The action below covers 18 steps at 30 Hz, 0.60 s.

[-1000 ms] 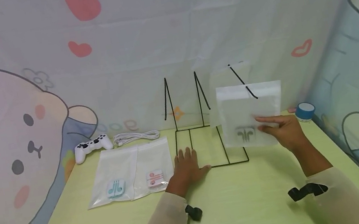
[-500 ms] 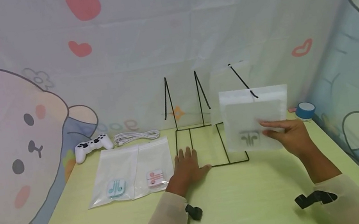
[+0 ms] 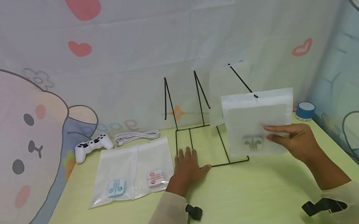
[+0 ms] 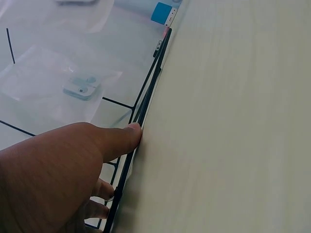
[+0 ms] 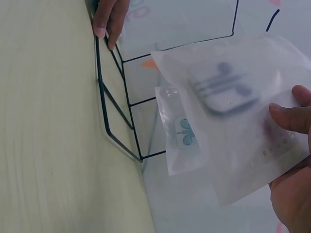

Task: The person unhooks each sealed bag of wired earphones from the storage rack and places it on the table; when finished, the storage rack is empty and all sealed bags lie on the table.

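Note:
My right hand [image 3: 296, 140] pinches the right edge of a frosted zip bag [image 3: 248, 116] between thumb and fingers. Dark earphones in a case [image 3: 253, 142] show faintly through it. The black hook tip of a wire display rack [image 3: 222, 144] pokes out near the bag's top edge. Behind it, partly hidden, hangs a second bag [image 3: 214, 100]; in the right wrist view this bag [image 5: 177, 131] holds pale blue earphones. My left hand [image 3: 187, 168] rests with fingers spread on the rack's base, its thumb touching the front wire [image 4: 146, 107].
Two bags lie overlapping on the left, one with blue earphones [image 3: 116, 188], one with pink earphones [image 3: 155, 178]. Behind them are a white game controller [image 3: 93, 147] and a coiled white cable [image 3: 136, 136]. A blue-and-white round container [image 3: 305, 111] stands back right.
My right hand has drawn the front bag down, right and towards me, so its top edge now sits at the hook's tip. The left hand has stayed put.

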Tool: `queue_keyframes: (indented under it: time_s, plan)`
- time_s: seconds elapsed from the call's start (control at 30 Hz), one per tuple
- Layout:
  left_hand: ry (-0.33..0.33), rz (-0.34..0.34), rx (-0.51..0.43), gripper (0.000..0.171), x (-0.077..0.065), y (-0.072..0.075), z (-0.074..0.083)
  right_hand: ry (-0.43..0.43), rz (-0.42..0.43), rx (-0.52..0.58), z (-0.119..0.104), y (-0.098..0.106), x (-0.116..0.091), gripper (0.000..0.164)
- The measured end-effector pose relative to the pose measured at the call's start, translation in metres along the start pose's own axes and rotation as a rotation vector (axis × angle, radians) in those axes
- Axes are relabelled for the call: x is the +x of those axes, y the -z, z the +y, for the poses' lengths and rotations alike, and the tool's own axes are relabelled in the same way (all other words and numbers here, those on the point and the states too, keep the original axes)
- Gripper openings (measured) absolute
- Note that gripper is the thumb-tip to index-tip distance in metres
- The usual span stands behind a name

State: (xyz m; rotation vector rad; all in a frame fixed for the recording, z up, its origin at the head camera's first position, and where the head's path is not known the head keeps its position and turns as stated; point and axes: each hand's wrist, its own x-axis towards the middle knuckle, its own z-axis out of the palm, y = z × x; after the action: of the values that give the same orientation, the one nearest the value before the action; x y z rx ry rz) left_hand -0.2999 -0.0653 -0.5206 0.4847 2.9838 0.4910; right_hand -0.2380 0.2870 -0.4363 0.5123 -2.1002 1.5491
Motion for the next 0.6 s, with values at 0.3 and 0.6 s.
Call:
queue_keyframes:
  time_s: [0.3, 0.6]
  plan:
    - [-0.006, 0.002, 0.006, 0.091, 0.0014, -0.0019, -0.0011, 0.065, 0.016, 0.011, -0.0036, -0.0003, -0.0061, 0.044]
    - [0.002, 0.002, 0.002, 0.091, 0.0025, -0.0017, -0.0011, 0.055, 0.027, 0.036, -0.0102, -0.0011, -0.0091, 0.040]
